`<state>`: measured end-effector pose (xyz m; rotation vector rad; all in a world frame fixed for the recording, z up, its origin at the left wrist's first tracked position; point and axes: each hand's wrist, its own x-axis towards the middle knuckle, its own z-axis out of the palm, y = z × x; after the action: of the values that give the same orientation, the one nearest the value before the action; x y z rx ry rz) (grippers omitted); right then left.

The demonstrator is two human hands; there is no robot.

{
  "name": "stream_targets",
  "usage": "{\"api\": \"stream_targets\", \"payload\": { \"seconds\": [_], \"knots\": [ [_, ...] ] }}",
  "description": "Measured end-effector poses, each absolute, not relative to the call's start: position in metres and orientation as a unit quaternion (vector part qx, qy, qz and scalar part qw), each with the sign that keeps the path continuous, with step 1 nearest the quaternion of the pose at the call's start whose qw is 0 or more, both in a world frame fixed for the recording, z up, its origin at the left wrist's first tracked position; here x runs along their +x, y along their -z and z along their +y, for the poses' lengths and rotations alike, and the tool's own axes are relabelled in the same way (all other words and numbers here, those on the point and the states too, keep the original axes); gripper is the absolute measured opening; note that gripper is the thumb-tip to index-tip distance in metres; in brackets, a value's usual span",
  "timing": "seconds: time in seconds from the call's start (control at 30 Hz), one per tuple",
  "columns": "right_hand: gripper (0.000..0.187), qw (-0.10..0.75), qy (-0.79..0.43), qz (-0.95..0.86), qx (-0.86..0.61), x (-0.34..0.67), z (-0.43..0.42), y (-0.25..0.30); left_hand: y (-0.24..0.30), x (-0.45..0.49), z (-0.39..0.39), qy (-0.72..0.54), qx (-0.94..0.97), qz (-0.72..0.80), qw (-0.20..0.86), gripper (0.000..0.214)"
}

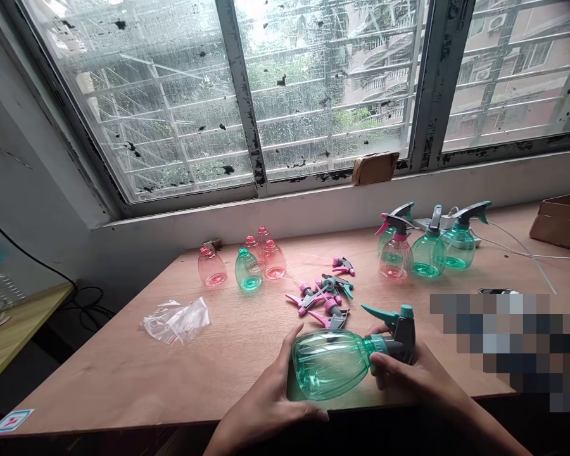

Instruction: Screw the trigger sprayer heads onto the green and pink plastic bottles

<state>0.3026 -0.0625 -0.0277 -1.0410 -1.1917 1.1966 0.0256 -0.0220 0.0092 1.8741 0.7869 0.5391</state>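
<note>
I hold a green transparent spray bottle on its side near the table's front edge. My left hand wraps round its body from the left. My right hand grips the grey and teal trigger head at the bottle's neck, fingers curled. Just beyond the bottle lies a pile of loose pink and teal trigger heads with thin tubes.
Uncapped pink and green bottles stand at the back left. Finished spray bottles stand at the back right by a white power strip. A crumpled plastic bag lies left. A cardboard box sits far right. A window spans the back.
</note>
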Motion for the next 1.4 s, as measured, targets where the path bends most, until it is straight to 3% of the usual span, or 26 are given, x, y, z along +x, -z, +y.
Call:
{"api": "stream_targets", "payload": {
  "seconds": [0.3, 0.63, 0.9, 1.17, 1.33, 1.4],
  "knots": [
    [0.041, 0.542, -0.510, -0.508, -0.433, 0.3060, -0.0592, 0.0331, -0.0094, 0.0213, -0.0201, -0.219, 0.744, 0.353, 0.524, 0.078],
    [0.043, 0.545, -0.502, -0.504, -0.443, 0.3017, -0.0629, 0.0255, -0.0096, 0.0249, -0.0204, -0.224, 0.766, 0.315, 0.514, 0.118],
    [0.038, 0.530, -0.523, -0.512, -0.428, 0.3048, -0.0626, 0.0286, -0.0100, 0.0201, -0.0210, -0.221, 0.745, 0.341, 0.529, 0.078],
    [0.041, 0.556, -0.516, -0.492, -0.428, 0.3011, -0.0631, 0.0276, -0.0085, 0.0235, -0.0202, -0.217, 0.777, 0.318, 0.498, 0.119],
    [0.041, 0.554, -0.527, -0.486, -0.423, 0.3023, -0.0632, 0.0297, -0.0050, 0.0192, -0.0196, -0.222, 0.760, 0.328, 0.516, 0.084],
    [0.041, 0.550, -0.534, -0.483, -0.422, 0.3035, -0.0628, 0.0308, -0.0054, 0.0188, -0.0202, -0.216, 0.752, 0.350, 0.515, 0.078]
  ]
}}
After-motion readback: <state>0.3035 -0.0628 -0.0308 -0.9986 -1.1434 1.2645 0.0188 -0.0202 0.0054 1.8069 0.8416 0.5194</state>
